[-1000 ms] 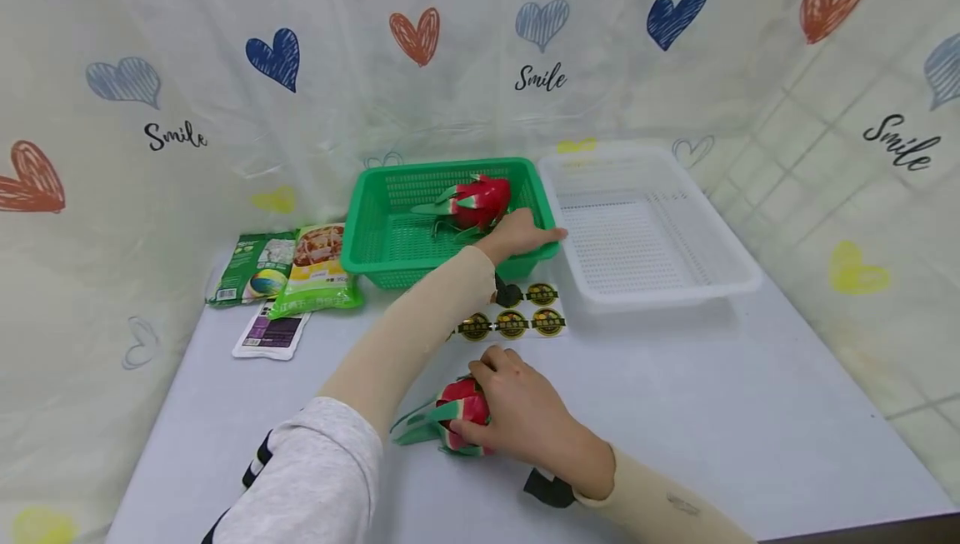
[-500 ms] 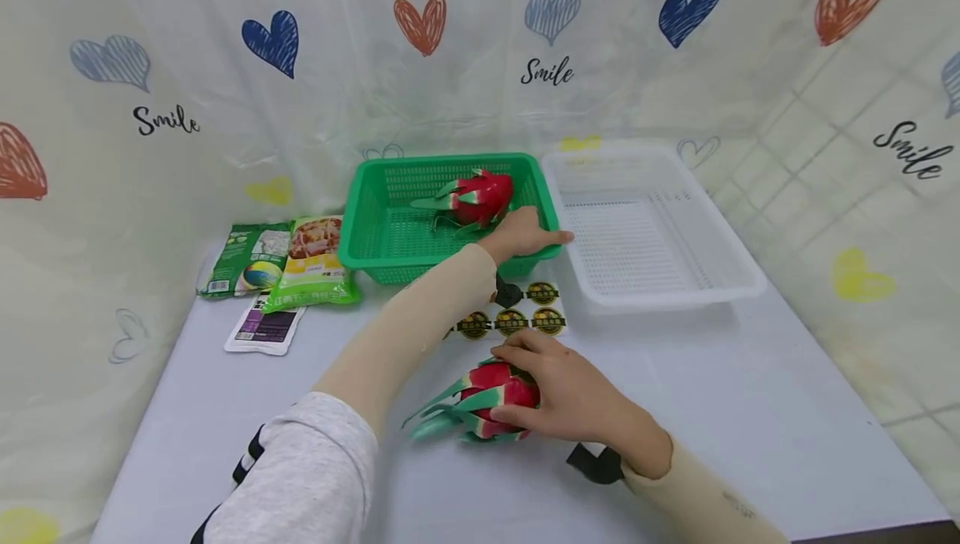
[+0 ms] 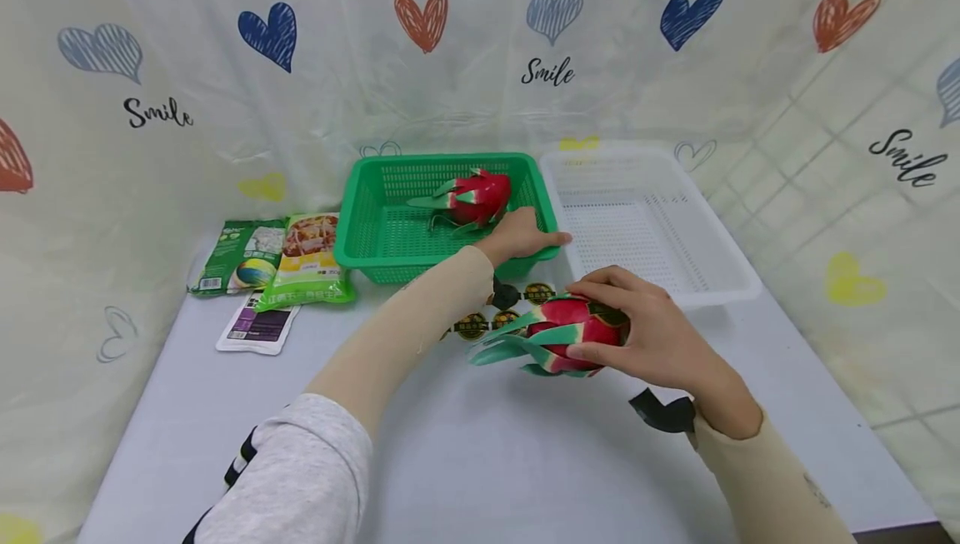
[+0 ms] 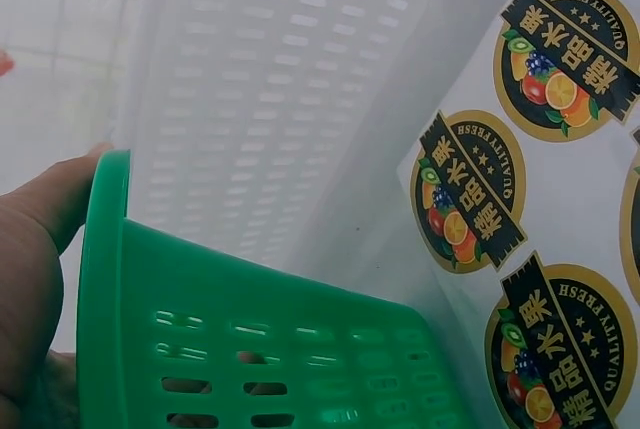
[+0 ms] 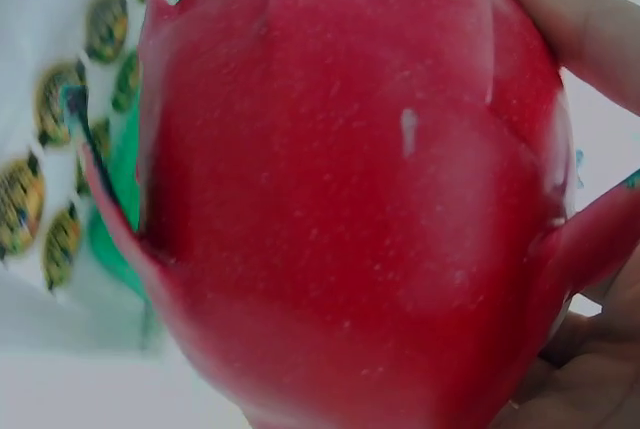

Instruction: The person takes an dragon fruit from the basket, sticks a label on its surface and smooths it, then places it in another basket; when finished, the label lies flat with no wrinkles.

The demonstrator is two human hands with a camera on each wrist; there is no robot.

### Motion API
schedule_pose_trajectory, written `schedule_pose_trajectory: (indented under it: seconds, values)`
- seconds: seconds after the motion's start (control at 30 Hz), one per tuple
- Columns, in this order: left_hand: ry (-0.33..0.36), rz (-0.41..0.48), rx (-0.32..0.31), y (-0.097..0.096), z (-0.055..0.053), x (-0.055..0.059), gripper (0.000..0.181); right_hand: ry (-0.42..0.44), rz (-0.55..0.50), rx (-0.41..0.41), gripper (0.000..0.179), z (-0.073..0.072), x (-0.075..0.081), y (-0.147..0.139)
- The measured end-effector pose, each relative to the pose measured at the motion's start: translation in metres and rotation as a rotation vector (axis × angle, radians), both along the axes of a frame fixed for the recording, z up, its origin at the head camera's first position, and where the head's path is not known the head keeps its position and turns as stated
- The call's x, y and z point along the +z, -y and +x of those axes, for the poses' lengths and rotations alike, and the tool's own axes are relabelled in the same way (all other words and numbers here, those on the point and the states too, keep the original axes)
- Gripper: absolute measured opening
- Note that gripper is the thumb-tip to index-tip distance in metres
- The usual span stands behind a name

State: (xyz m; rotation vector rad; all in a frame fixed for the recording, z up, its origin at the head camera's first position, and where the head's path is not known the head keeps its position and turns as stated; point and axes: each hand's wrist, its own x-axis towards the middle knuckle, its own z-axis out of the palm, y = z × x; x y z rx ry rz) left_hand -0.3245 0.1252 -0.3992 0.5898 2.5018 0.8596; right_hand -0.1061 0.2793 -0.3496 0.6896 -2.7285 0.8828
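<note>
Gripped: right hand (image 3: 663, 334) holds 1 dragon fruit (image 3: 555, 336) above the table (image 3: 495, 469), near the white basket (image 3: 731, 287); left hand (image 3: 516, 236) grips the green basket's rim (image 3: 397, 264). Advised: even finger pressure, leaves (image 3: 501, 351) uncrushed.

The green basket (image 3: 382, 272) looks like smooth moulded plastic with a soft sheen, and the white basket (image 3: 618, 232) on its right seems plastic too, milky and translucent. In front of the green basket I see a dragon fruit (image 5: 350, 189) with smooth, glossy red skin. The two packets (image 3: 307, 257) on the green basket's left shine like plastic film.
</note>
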Motion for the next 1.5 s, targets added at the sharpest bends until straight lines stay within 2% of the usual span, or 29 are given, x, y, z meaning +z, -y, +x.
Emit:
schedule_pose_trajectory:
  seconds: [0.13,0.3,0.4,0.6,0.73,0.93,1.1,1.3,1.5]
  values:
    - [-0.015,0.010,0.005,0.001,0.003,0.002,0.077,-0.027,-0.027,-0.041,0.065,-0.004,0.013,-0.017]
    - [-0.029,0.033,0.001,0.003,0.007,0.004,0.057,-0.046,-0.011,-0.141,0.065,-0.012,0.021,-0.040]
    - [-0.035,0.038,-0.004,0.002,0.007,0.004,0.053,-0.054,0.008,-0.202,0.063,-0.019,0.021,-0.055]
    - [-0.033,0.032,-0.001,0.001,0.008,0.004,0.060,0.030,0.036,-0.307,0.062,-0.040,0.019,-0.082]
    - [-0.047,0.036,-0.007,0.000,0.006,0.002,0.054,0.096,0.084,-0.347,0.065,-0.060,0.019,-0.100]
    - [-0.034,0.058,-0.002,0.001,0.006,0.001,0.049,0.212,0.176,-0.360,0.070,-0.091,0.016,-0.121]
    - [-0.032,0.063,-0.004,0.002,0.007,0.003,0.056,0.327,0.196,-0.350,0.074,-0.110,0.011,-0.139]
    - [-0.043,0.051,0.014,0.002,0.009,0.007,0.060,0.374,0.230,-0.343,0.076,-0.128,0.004,-0.151]
    - [-0.042,0.066,0.014,0.004,0.011,0.006,0.073,0.458,0.288,-0.332,0.079,-0.145,-0.004,-0.148]
